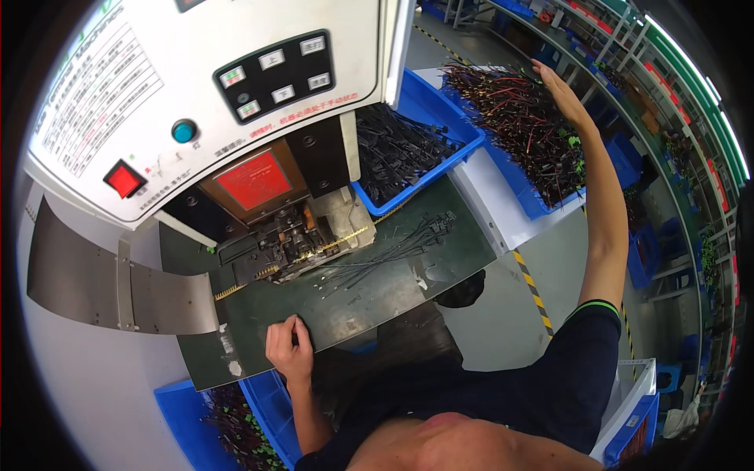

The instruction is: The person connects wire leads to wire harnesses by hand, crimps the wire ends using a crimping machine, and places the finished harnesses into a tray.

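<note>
My left hand (289, 350) rests at the front edge of the dark green bench top (369, 310), fingers curled in, with nothing showing in them. Stretched far out to the right, my right hand (556, 88) lies with fingers extended at the far edge of a heap of cut wires (510, 118), dark with reddish and copper-coloured ends. The heap fills a blue bin (542, 206). Between the hands, a fanned bunch of black wire leads (400, 247) lies on the bench. Beside it stands the machine's crimping head (306, 235), with a brass terminal strip (232, 290) running through.
A white machine housing (188, 86) with buttons and a red switch (126, 180) rises behind the bench. Another blue bin (424, 177) holds black leads. A curved metal guide (165, 294) juts out at left. Below it sits a bin of wires (263, 400). Shelving (683, 118) lines the right.
</note>
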A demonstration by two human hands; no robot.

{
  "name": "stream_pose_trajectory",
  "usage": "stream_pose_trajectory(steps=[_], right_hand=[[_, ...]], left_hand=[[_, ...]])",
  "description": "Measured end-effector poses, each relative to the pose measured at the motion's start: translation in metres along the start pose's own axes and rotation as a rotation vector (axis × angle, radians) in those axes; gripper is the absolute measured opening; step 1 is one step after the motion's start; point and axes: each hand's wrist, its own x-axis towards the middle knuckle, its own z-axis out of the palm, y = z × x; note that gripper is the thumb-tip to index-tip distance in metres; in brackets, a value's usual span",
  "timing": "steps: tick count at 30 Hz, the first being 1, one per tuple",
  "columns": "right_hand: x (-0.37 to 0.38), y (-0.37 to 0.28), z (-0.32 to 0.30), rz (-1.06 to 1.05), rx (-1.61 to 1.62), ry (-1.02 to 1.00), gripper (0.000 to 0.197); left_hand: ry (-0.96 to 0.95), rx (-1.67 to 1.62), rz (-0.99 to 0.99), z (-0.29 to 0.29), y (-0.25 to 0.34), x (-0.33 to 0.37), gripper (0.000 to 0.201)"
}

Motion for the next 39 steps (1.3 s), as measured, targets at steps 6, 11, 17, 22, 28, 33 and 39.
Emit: stream_pose_trajectory(steps=[6, 11, 17, 22, 28, 33, 39], right_hand=[[-0.023, -0.098, 0.018, -0.422, -0.226, 0.318, 0.035], [-0.137, -0.214, 0.111, -1.118, -0.161, 0.503, 0.028], [-0.207, -0.334, 0.186, -1.76, 0.552, 0.83, 0.05], [-0.217, -0.365, 0.202, -1.74, 0.796, 0.724, 0.054], [-0.216, -0.377, 0.211, -1.681, 0.646, 0.673, 0.049], [-0.212, -0.391, 0.229, -1.655, 0.996, 0.72, 0.037], [-0.209, -0.384, 0.222, -1.688, 0.664, 0.507, 0.045]], left_hand=[[-0.054, -0.211, -0.09, -0.01, -0.004, 0.001, 0.01], [-0.186, -1.146, -0.154, -0.065, 0.018, 0.004, 0.016], [-0.072, -1.786, 0.378, -0.11, 0.112, 0.033, 0.023], [-0.043, -1.87, 0.478, -0.119, 0.123, 0.047, 0.022], [0.005, -1.862, 0.486, -0.114, 0.12, 0.047, 0.021], [0.143, -1.843, 0.48, -0.096, 0.125, 0.037, 0.021], [0.684, -1.943, 0.328, -0.058, 0.175, 0.032, 0.019]])
